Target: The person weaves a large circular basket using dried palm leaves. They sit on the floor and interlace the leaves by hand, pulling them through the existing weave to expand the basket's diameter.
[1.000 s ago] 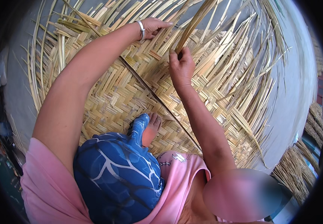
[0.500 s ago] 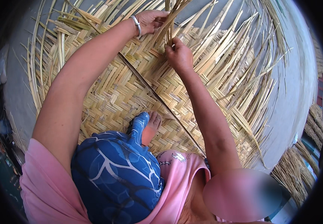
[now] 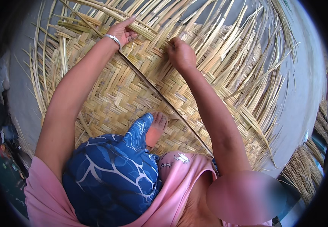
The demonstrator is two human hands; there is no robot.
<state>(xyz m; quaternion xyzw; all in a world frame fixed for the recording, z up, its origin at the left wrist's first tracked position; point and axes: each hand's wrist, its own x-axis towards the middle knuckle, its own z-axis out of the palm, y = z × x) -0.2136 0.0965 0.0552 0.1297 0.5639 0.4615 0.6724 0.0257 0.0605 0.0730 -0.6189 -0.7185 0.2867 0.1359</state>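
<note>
Left hand (image 3: 122, 33) farther left, against strips (image 3: 142, 30)

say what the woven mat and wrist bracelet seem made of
Woven mat: probably split cane or reed, dull to faintly glossy, judging by its flat, fibrous, straw-coloured strips. Bracelet: likely silver-toned metal, polished, from its smooth, pale shine.

The straw mat (image 3: 179, 89) looks rough, the metal bracelet (image 3: 114, 39) smoothly glossy.
</note>
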